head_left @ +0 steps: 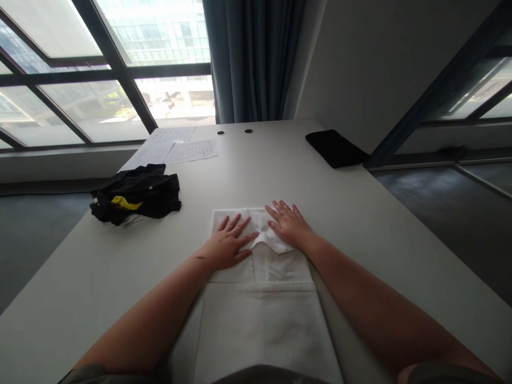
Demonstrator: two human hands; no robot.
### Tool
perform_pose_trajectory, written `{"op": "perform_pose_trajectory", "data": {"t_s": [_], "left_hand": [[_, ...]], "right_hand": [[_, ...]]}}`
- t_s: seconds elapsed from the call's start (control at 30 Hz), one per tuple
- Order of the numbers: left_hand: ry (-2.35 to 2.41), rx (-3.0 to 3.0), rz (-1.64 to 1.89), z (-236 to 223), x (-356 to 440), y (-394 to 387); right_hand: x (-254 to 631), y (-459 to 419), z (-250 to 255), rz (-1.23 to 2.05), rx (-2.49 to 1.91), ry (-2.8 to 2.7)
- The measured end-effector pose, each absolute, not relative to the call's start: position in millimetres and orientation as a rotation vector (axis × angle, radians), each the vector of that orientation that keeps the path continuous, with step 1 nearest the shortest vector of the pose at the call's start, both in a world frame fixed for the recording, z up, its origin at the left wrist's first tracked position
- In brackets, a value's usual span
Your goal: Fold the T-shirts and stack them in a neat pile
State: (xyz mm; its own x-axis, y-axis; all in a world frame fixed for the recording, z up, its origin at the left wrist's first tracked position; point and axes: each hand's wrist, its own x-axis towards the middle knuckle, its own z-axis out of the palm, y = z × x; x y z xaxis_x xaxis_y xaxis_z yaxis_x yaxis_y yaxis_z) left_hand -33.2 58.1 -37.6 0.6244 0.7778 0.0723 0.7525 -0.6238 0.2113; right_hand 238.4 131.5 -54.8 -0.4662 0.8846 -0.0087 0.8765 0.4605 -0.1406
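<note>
A white garment (264, 325), partly folded, lies lengthwise on the table in front of me. Its far end has a folded-over flap with a wavy, pointed edge; I cannot tell what kind of garment it is. My left hand (229, 244) rests palm down on the left of that flap, fingers spread. On the flap's right side my right hand (288, 223) lies flat, its fingertips at the far edge. Neither hand grips the fabric. The garment's near end runs under my body and out of view.
The white table (384, 266) stretches away to a window and blue curtain (256, 58). Crumpled black clothing (140, 193) with a yellow patch lies at left, near papers (191, 151). A flat black item (336, 148) sits at the far right edge.
</note>
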Motion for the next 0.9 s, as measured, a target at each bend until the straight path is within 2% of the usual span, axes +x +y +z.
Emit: {"op": "perform_pose_trajectory", "data": {"t_s": [0.17, 0.3, 0.4, 0.47, 0.53, 0.6, 0.77, 0.9], "left_hand": [[0.812, 2.51, 0.293, -20, -32, 57], [0.628, 2.19, 0.417, -14, -29, 54], [0.844, 1.958, 0.69, -16, -32, 54], [1.167, 1.918, 0.909, -19, -36, 57], [1.48, 2.028, 0.98, -25, -40, 61], [1.648, 2.259, 0.852, -33, -43, 66], [1.673, 2.588, 0.35, -56, -45, 72], [1.708, 2.525, 0.276, -64, -44, 70]], "right_hand": [[248, 137, -49, 0.142, -1.724, -2.543], [231, 123, -35, -0.036, -1.53, -2.487], [208, 108, -33, 0.045, -1.369, -2.55], [196, 100, -38, 0.145, -1.326, -2.639], [192, 96, -45, 0.221, -1.322, -2.704], [195, 95, -51, 0.269, -1.313, -2.736], [208, 105, -56, 0.334, -1.331, -2.696], [215, 115, -54, 0.296, -1.488, -2.641]]}}
